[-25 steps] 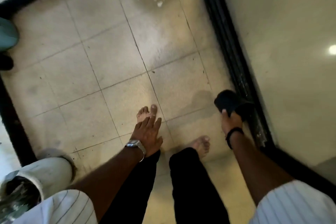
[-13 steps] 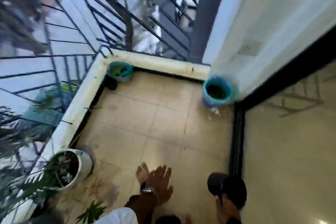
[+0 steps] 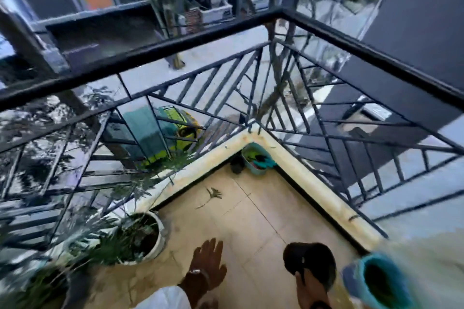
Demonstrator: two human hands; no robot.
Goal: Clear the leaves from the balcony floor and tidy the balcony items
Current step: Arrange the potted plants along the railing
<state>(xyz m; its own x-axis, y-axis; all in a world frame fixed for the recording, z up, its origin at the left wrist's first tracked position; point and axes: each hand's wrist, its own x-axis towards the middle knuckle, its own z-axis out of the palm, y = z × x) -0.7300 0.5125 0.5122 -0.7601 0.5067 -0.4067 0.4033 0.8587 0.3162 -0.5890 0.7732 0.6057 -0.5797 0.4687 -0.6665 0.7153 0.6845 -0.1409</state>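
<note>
— Fingers [image 3: 213, 249] on the left hand [image 3: 207, 264] spread, empty; right hand [image 3: 310, 286] grips a dark pot [image 3: 310, 261].
— Leaf [image 3: 213, 193] lies at twelve o'clock from the left hand, stem running seven-to-one. Left is nearer.

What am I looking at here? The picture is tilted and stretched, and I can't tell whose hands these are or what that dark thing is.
There is no machine here. A person wears a wide-angle camera on the head, so you look forward and down at their own hands on a balcony; the wide lens bends the black railing. The left hand, with a wristwatch, is spread open and holds nothing. The right hand grips a dark round object; the blur hides what it is. On the tiled floor lies a small leafy twig, the sort of litter to be cleared. A white pot with a plant stands at the left, a teal tub sits in the far corner, and a teal pot is at the lower right.
</note>
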